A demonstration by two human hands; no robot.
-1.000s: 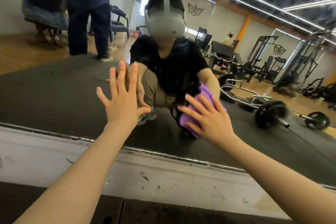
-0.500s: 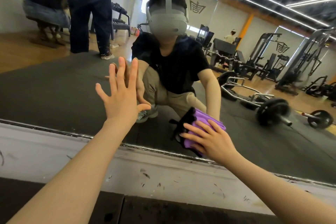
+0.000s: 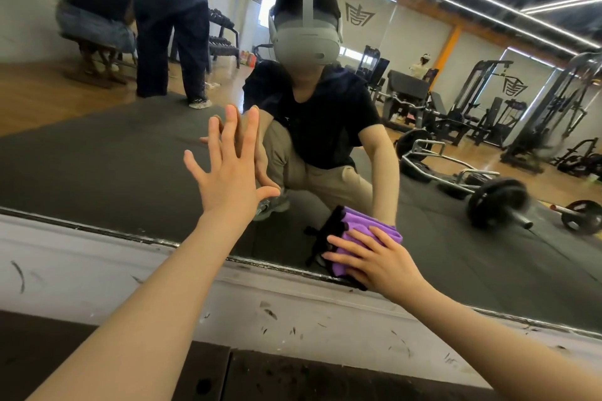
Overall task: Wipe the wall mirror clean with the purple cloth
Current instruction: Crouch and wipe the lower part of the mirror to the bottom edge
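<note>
Right hand (image 3: 379, 262) presses the purple cloth (image 3: 365, 233) flat against the wall mirror (image 3: 114, 166) with fingers spread and nearly straight. Cloth and hand have slid down since a second ago and now sit at the mirror's bottom edge, touching the frame. Left hand (image 3: 229, 174) stays splayed open, palm on the glass, up and to the left of the cloth.
</note>
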